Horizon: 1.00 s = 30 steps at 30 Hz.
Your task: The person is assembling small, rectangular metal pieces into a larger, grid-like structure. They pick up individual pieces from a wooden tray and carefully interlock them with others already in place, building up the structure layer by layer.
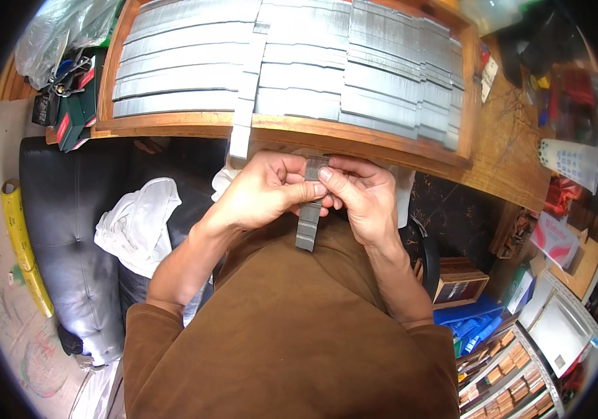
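Both my hands meet in front of my chest, close to the near edge of a wooden tray [194, 123]. Between them runs a narrow dark grey strip [307, 227] with light cross lines, its lower end hanging toward my brown shirt. My left hand [264, 188] pinches it from the left, thumb across its face. From the other side my right hand [362, 192] grips it, thumb pressed near the left thumb. Fingers cover part of the strip's middle. Rows of thin silver-grey slats [299, 70] fill the tray. A pale strip [241, 133] lies over them and sticks out past the near rim.
The tray rests on a wooden table [515, 153]. A black padded seat [69, 244] with a white cloth [142, 216] is at left, beside a yellow roll [23, 244]. Right of me stand a plastic cup [568, 159], a pink-and-white box [554, 239] and a rack of wooden pieces [512, 370].
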{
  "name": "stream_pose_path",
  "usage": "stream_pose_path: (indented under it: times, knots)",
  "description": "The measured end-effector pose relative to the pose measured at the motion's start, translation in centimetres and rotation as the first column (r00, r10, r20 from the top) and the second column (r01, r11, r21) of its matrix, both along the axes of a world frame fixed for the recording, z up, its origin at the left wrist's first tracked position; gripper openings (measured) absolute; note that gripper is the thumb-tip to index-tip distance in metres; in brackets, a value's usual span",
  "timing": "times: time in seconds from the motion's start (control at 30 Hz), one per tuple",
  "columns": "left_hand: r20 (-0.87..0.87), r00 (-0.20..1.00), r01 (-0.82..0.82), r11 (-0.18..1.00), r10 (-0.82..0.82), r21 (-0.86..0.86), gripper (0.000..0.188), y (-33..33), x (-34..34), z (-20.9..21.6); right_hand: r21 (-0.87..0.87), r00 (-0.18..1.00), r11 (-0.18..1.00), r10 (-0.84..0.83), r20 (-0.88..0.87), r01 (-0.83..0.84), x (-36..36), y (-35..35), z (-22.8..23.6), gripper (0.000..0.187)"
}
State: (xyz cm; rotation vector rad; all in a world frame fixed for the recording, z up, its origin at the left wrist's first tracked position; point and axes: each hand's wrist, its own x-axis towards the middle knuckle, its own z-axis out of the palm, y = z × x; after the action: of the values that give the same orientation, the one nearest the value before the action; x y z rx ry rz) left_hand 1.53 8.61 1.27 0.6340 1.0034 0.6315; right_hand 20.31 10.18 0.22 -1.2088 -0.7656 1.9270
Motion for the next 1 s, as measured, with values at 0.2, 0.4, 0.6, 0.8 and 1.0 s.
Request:
stream_pose_path:
  times: [0.2, 0.4, 0.6, 0.8, 1.0]
  knots:
    - [-0.036, 0.999, -0.003, 1.000, 0.003, 0.008, 0.016, -0.3, 0.0, 0.8, 0.065, 0.998, 0.998, -0.002, -0.070, 0.006, 0.1, -0.4, -0.5, 0.020]
    - [-0.030, 1.000, 0.005, 1.000, -0.006, -0.011, 0.016, -0.3, 0.0, 1.1, 0.073, 0.999, 0.997, 0.015, -0.039, -0.012, 0.3, -0.3, -0.7, 0.020]
    - [0.002, 1.000, -0.018, 1.000, 0.018, -0.006, 0.024, -0.7, -0.1, 0.0, 0.042, 0.999, 0.999, 0.018, -0.026, -0.017, 0.2, -0.5, -0.1, 0.019]
    - [-0.020, 1.000, -0.017, 1.000, 0.017, 0.007, 0.015, -0.7, 0.2, 0.3, -0.017, 0.999, 0.999, 0.046, -0.019, -0.047, 0.4, -0.5, -0.1, 0.014]
    - [0.013, 0.999, -0.038, 0.999, 0.038, -0.014, 0.013, -0.6, 0.3, 0.8, -0.017, 0.999, 0.999, 0.047, -0.025, -0.047, 0.5, -0.4, 0.0, 0.013]
